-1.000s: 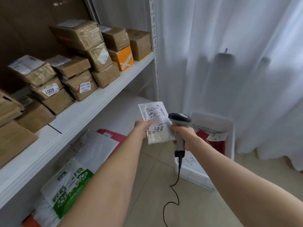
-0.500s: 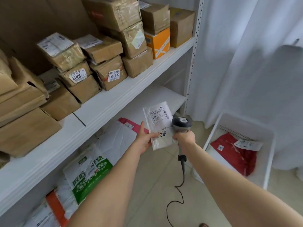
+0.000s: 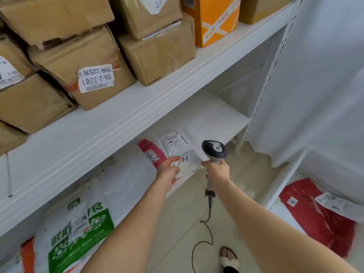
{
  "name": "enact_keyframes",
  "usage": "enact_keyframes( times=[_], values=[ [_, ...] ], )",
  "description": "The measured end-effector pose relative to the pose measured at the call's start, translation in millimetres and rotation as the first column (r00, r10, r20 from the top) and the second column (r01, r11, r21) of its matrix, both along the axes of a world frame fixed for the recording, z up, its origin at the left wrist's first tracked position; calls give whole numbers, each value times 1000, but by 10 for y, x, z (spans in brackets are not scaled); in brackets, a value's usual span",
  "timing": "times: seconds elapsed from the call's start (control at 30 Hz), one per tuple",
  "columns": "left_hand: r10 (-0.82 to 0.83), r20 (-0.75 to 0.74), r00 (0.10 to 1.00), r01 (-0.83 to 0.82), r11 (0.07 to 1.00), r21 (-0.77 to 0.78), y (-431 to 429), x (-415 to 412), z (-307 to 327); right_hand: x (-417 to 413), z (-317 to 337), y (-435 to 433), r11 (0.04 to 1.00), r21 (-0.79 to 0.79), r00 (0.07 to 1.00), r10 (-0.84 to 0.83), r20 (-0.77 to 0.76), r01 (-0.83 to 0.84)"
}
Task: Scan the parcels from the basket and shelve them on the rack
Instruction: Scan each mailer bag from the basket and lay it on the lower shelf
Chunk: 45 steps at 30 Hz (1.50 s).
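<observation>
Upper left of frame: brown cardboard boxes [image 3: 59, 56] stacked on the rack [image 3: 118, 123], upper shelf. Lower left: a green-and-white bag [image 3: 78, 233] lies on the lower shelf. Towards centre, a pink mailer [image 3: 151, 152] lies flat on the same shelf. Centre: the left hand [image 3: 168, 170] pinches the white parcel [image 3: 177, 148] at its lower end, thumb on top, fingers beneath. The parcel is held label up over the lower shelf's front edge. Just right of it, the right hand [image 3: 217, 171] is curled round the handle of the scanner [image 3: 214, 152], head just beside the parcel. Lower right: a white basket [image 3: 285, 184] holds a red parcel [image 3: 315, 213].
</observation>
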State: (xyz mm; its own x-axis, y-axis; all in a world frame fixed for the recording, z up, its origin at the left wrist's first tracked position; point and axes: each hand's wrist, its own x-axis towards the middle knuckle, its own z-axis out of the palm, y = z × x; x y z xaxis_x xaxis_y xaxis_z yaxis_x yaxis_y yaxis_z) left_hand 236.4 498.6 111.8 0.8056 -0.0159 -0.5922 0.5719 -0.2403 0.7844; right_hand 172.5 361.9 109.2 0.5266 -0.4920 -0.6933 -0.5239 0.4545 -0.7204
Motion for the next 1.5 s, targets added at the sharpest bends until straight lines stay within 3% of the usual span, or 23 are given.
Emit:
enact_keyframes(
  times=[0.13,0.3,0.47,0.6,0.8,0.93,1.2,1.5],
  values=[
    [49,-60,997,-46,998,41,-129,299,-407,246,-460,-81,999,-12,999,42,-10,-42],
    [105,-147,984,-109,994,-16,-210,624,-889,462,-875,-54,998,42,998,52,-31,-51],
    [-4,-173,985,9,1000,29,-248,806,-1192,563,-1142,-27,996,49,996,72,-43,-70],
    [-163,-226,960,200,968,153,-255,799,-1228,537,-1190,-32,996,63,997,61,-46,-58],
    [-87,-180,980,127,966,225,-271,760,-1216,422,-1076,-15,994,108,1000,12,-9,-11],
    [-93,-31,995,98,919,381,-302,648,-1030,245,-853,-25,984,168,998,-60,17,56],
    [-291,-89,953,304,893,332,-606,19,-595,-505,-235,-118,922,260,944,-318,87,287],
    [-481,-97,872,487,827,279,-1469,-1105,-338,-1792,26,-719,740,295,766,-642,39,605]
  ],
)
